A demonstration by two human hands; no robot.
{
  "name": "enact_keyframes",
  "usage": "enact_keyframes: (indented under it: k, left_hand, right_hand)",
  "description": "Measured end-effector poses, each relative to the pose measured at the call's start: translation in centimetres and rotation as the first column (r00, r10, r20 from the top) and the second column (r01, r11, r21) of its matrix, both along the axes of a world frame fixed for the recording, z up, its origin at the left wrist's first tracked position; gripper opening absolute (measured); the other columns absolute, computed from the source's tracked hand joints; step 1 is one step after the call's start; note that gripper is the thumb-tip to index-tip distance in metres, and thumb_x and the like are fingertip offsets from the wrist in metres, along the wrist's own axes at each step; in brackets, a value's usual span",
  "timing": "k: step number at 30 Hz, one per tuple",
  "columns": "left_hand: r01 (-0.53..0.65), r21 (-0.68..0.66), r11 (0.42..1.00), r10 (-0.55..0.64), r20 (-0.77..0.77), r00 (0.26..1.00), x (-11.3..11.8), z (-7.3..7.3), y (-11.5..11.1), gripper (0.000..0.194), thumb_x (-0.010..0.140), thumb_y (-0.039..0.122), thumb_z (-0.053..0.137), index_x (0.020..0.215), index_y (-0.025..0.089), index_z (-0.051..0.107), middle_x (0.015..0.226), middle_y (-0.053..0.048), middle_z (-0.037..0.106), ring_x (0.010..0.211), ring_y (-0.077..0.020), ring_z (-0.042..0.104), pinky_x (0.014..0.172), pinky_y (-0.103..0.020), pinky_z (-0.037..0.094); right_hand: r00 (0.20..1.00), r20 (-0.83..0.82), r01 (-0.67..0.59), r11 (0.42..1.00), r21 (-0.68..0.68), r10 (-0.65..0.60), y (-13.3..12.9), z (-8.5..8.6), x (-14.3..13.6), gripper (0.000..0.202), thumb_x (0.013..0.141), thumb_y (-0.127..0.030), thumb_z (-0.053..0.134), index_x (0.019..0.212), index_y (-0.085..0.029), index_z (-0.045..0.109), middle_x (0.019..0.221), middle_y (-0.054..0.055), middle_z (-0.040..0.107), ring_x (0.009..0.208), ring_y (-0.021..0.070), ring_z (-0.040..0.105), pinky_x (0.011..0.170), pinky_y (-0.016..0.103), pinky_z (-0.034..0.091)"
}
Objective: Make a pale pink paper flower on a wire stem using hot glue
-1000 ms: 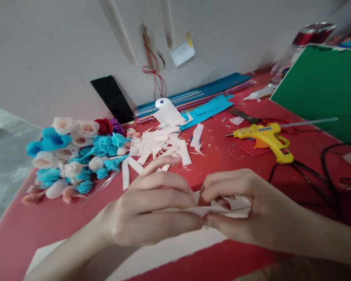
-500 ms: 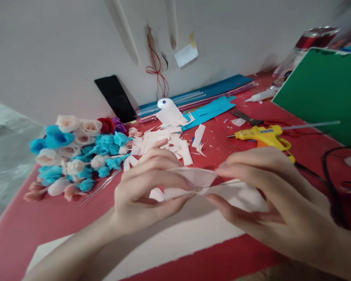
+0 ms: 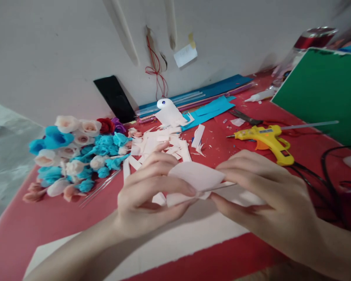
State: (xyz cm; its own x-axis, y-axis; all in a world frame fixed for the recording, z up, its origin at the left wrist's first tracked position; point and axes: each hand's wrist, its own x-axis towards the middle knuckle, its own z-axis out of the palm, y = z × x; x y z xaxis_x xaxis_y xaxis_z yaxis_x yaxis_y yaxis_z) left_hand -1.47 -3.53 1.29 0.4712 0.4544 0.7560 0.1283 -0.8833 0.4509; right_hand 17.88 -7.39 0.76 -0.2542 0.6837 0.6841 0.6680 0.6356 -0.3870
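Note:
My left hand pinches a pale, curved paper petal between thumb and forefinger. On the other side, my right hand has its thumb and fingertips closed on the petal's right edge. A thin wire runs from the petal's pinched base toward my right palm. Beneath both hands lies a long pale paper sheet on the red table. Beyond my left fingers are pale paper scraps.
Paper flowers are heaped at the left. A yellow glue gun with a black cable and scissors lie at the right, near a green board. A black phone leans on the wall.
The petal has tilted up and shows more of its face. My right hand has shifted slightly down and left, uncovering the glue gun's handle.

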Motion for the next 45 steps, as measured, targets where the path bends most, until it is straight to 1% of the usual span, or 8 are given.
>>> enact_keyframes:
  k: [3, 12, 27, 31, 34, 37, 41, 45]
  left_hand:
    - [0.004, -0.019, 1.0, -0.004, -0.011, 1.0, 0.2, 0.0, -0.1, 0.012, 0.071, 0.008, 0.069, 0.078, 0.014, 0.061, 0.07, -0.002, 0.064, 0.071, -0.0148, 0.058, 0.065, -0.033, 0.049]
    - [0.017, -0.041, 0.999, -0.018, -0.037, 0.999, 0.4, -0.1, -0.2, 0.008, 0.073, 0.009, 0.066, 0.077, 0.014, 0.061, 0.071, -0.003, 0.064, 0.071, -0.015, 0.057, 0.066, -0.035, 0.05]
    - [-0.025, -0.029, 0.999, 0.025, -0.006, 1.0, 0.6, -0.6, -0.4, 0.011, 0.07, 0.007, 0.068, 0.075, 0.014, 0.061, 0.07, -0.002, 0.062, 0.072, -0.0148, 0.055, 0.065, -0.033, 0.05]
    - [-0.063, 0.014, 0.998, 0.064, -0.044, 0.997, 0.4, -0.4, -0.4, 0.011, 0.072, 0.009, 0.066, 0.076, 0.017, 0.061, 0.069, -0.001, 0.062, 0.072, -0.015, 0.057, 0.062, -0.032, 0.05]
    - [-0.024, 0.037, 0.999, 0.027, -0.086, 0.996, 0.1, -0.1, -0.1, 0.01, 0.072, 0.008, 0.066, 0.077, 0.016, 0.061, 0.07, -0.002, 0.063, 0.073, -0.0155, 0.059, 0.063, -0.032, 0.051]
    - [0.017, 0.093, 0.996, -0.007, -0.11, 0.994, -0.2, 0.3, 0.2, 0.008, 0.074, 0.01, 0.065, 0.078, 0.015, 0.062, 0.07, -0.002, 0.064, 0.073, -0.0148, 0.059, 0.065, -0.031, 0.052]
    - [0.083, 0.182, 0.98, -0.046, -0.201, 0.979, -0.7, 0.9, 0.4, 0.004, 0.08, 0.015, 0.06, 0.079, 0.016, 0.064, 0.069, -0.001, 0.066, 0.074, -0.0142, 0.059, 0.066, -0.03, 0.054]
    - [0.124, 0.276, 0.953, -0.034, -0.31, 0.95, -0.9, 1.4, 0.4, 0.013, 0.082, 0.014, 0.056, 0.077, 0.02, 0.066, 0.062, 0.002, 0.065, 0.072, -0.013, 0.061, 0.086, -0.036, 0.053]
  right_hand:
    - [1.0, -0.007, -0.012, 0.999, -0.031, 0.012, -0.2, 0.0, 0.0, 0.008, 0.075, -0.017, 0.063, 0.072, -0.017, 0.055, 0.071, 0.001, 0.065, 0.071, 0.0141, 0.061, 0.062, 0.028, 0.049]
    - [0.998, -0.024, -0.056, 0.996, -0.064, 0.054, -0.6, 0.1, -0.1, 0.009, 0.078, -0.018, 0.06, 0.072, -0.018, 0.055, 0.069, -0.002, 0.065, 0.063, 0.0088, 0.06, 0.058, 0.02, 0.047]
    - [1.0, 0.005, -0.003, 0.997, -0.077, 0.003, -1.0, 0.0, -0.4, 0.018, 0.08, -0.017, 0.058, 0.063, -0.018, 0.051, 0.061, -0.003, 0.062, 0.055, 0.0082, 0.058, 0.049, 0.021, 0.042]
    - [1.0, 0.005, -0.013, 0.998, -0.069, 0.013, -0.9, 0.1, -0.3, 0.014, 0.078, -0.017, 0.06, 0.067, -0.018, 0.052, 0.063, -0.004, 0.062, 0.055, 0.0074, 0.057, 0.049, 0.02, 0.042]
    - [0.999, -0.027, -0.034, 0.993, -0.11, 0.031, -0.9, 0.4, -0.2, 0.009, 0.076, -0.021, 0.063, 0.074, -0.018, 0.055, 0.071, -0.002, 0.065, 0.062, 0.0081, 0.059, 0.055, 0.02, 0.045]
    - [0.989, -0.118, -0.114, 0.96, -0.256, 0.086, -0.8, 0.8, -0.2, 0.007, 0.075, -0.02, 0.063, 0.075, -0.017, 0.057, 0.074, -0.001, 0.064, 0.065, 0.0073, 0.059, 0.058, 0.017, 0.046]
    - [0.968, -0.219, -0.21, 0.865, -0.456, 0.119, -0.6, 1.2, -0.1, 0.009, 0.081, -0.017, 0.055, 0.073, -0.017, 0.06, 0.071, -0.001, 0.061, 0.064, 0.0065, 0.056, 0.056, 0.016, 0.044]
    - [0.962, -0.246, -0.249, 0.769, -0.589, 0.123, -0.6, 1.1, 0.1, 0.018, 0.085, -0.023, 0.05, 0.071, -0.017, 0.06, 0.069, -0.001, 0.06, 0.06, 0.0081, 0.055, 0.051, 0.019, 0.041]
